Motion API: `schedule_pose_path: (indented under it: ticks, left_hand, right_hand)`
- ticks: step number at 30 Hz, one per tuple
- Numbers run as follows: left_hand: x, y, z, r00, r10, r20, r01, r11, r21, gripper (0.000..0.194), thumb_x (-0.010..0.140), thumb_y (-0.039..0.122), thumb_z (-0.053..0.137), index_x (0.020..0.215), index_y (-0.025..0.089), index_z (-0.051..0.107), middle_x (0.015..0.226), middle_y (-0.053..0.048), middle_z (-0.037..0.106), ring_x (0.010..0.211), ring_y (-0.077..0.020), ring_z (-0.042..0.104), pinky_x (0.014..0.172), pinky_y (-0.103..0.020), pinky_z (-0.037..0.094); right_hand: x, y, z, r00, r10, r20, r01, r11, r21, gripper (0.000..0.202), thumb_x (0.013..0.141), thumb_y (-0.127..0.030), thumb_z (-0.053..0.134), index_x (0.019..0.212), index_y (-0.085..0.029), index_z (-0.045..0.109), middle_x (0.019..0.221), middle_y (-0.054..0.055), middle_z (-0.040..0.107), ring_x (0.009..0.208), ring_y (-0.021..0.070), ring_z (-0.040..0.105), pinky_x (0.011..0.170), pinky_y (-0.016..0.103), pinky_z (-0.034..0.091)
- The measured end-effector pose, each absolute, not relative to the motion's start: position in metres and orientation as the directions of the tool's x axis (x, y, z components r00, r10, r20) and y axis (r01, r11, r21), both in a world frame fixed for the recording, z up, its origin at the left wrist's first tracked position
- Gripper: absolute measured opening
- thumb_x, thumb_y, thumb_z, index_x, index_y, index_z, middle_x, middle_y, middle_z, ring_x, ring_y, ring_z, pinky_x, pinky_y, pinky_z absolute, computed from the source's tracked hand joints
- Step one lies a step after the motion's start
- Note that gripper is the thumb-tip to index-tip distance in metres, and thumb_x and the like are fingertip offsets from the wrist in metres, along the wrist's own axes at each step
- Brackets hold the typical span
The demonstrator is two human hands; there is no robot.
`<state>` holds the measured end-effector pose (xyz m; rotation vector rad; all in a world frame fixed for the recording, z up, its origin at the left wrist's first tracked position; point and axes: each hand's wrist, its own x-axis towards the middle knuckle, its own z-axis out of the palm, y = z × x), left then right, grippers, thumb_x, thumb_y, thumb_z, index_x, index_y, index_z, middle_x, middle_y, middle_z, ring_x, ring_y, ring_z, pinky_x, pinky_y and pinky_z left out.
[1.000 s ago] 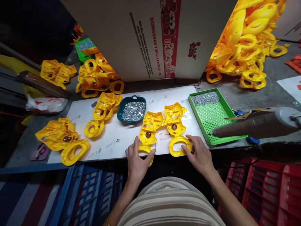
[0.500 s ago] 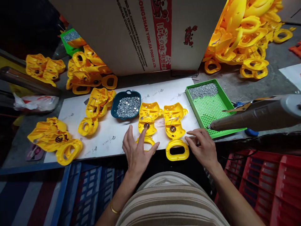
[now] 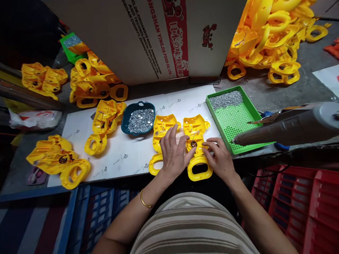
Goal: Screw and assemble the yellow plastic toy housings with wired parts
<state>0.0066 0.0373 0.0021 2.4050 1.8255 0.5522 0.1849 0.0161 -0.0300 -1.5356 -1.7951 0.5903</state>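
Note:
Two yellow plastic shells lie side by side with thin wires between them. My left hand (image 3: 174, 151), fingers apart, covers part of the left shell (image 3: 164, 124) and reaches to the left edge of the right shell (image 3: 194, 127). At that shell's right edge is my right hand (image 3: 218, 157), its fingers bent and apart, with nothing seen in them. A round dark part (image 3: 194, 144) sits in the right shell between my hands. Yellow ring-shaped handles are below both shells. Whether my fingertips press on the shell cannot be made out.
A dark teal tray (image 3: 124, 120) of metal pieces is at the left, a green tray (image 3: 225, 132) of small screws at the right. A grey-brown tool (image 3: 286, 127) juts over the green tray. More yellow parts (image 3: 54, 155) lie left. Behind stands a cardboard box (image 3: 137, 42).
My left hand has moved right, from the left shell's handle to between the two shells. My right hand has moved slightly left, up to the right shell. The view has shifted slightly.

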Motion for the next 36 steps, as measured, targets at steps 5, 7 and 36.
schedule_pose_path:
  ticks: [5, 7, 36]
  left_hand:
    - [0.004, 0.041, 0.007, 0.284, 0.938, 0.199, 0.909, -0.329, 0.256, 0.029, 0.084, 0.043, 0.066, 0.106, 0.024, 0.067, 0.153, -0.012, 0.033, 0.140, -0.0361, 0.027, 0.108, -0.054, 0.028]
    - [0.004, 0.044, 0.009, 0.307, 0.939, 0.154, 0.898, -0.340, 0.281, 0.027, 0.082, 0.041, 0.068, 0.105, 0.026, 0.068, 0.153, -0.010, 0.034, 0.140, -0.0356, 0.027, 0.109, -0.054, 0.028]
    - [-0.002, 0.067, 0.022, 0.081, 0.997, 0.005, 0.559, -0.049, 0.828, 0.006, 0.079, 0.028, 0.075, 0.084, 0.027, 0.078, 0.140, -0.002, 0.054, 0.140, -0.0274, 0.031, 0.117, -0.051, 0.024]
  right_hand:
    - [0.183, 0.017, -0.033, -0.071, 0.976, 0.208, 0.645, 0.204, -0.737, 0.018, 0.093, -0.025, 0.049, 0.101, -0.019, 0.064, 0.109, 0.010, 0.057, 0.077, 0.0145, 0.064, 0.061, 0.027, 0.056]
    - [0.183, 0.017, -0.033, -0.069, 0.974, 0.216, 0.640, 0.209, -0.739, 0.017, 0.093, -0.024, 0.049, 0.100, -0.019, 0.064, 0.108, 0.010, 0.057, 0.076, 0.0145, 0.064, 0.061, 0.027, 0.056]
    - [0.144, 0.032, -0.022, 0.053, 0.787, 0.614, 0.521, 0.503, -0.690, 0.025, 0.085, -0.008, 0.062, 0.106, -0.023, 0.060, 0.097, 0.006, 0.064, 0.096, 0.0178, 0.063, 0.086, 0.036, 0.057]
